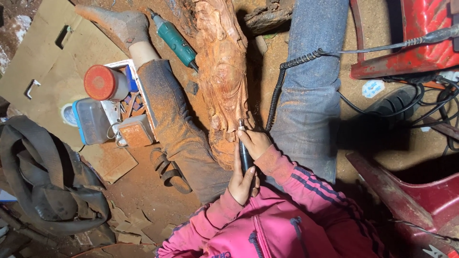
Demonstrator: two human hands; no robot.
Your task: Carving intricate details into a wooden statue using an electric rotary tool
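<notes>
Two hands grip my slim rotary handpiece [245, 155] together: the left hand [241, 181] has its fingers wrapped tight round the dark barrel, and the right hand [256, 142] pinches it nearer the metal tip. That tip touches the near end of the reddish carved log [224, 62] lying on the dusty floor [143, 191] between my legs. A green power tool [174, 40] lies beside the log's far left side.

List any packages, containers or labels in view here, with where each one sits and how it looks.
Round can: left of the person's leg, cylindrical, dusty red lid.
Plastic box: just below the can, rectangular, clear grey with a blue edge.
Small carton: right of the plastic box, squarish, coated in orange dust.
Flattened cardboard: under them at upper left, brown.
No screens or signs show.
</notes>
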